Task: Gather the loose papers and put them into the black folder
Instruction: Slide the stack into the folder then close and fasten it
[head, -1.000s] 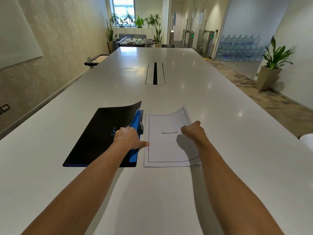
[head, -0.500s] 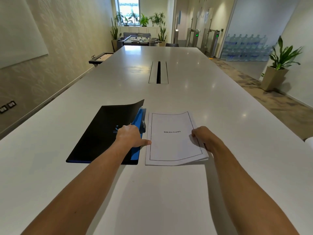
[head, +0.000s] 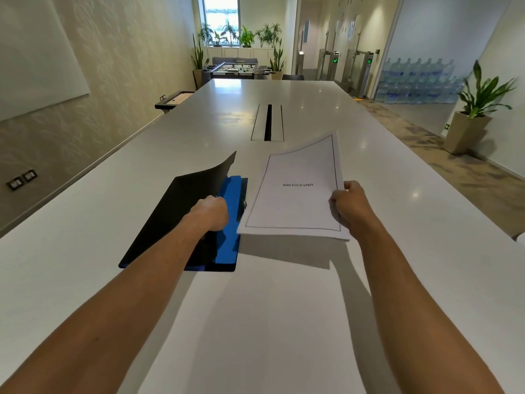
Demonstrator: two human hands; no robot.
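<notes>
We have the papers point(head: 295, 194) lifted off the table point(head: 255, 322), just right of the black folder point(head: 176, 217), their far edge curling upward. The stack looks light and floppy, so we judge a pinch at the side edge with support underneath suits it. Our right hand point(head: 350, 207) has its fingers closed on the right edge. Our left hand point(head: 211, 213) grips the folder's raised black cover, baring the blue inside. Both forearms reach forward, low over the table.
</notes>
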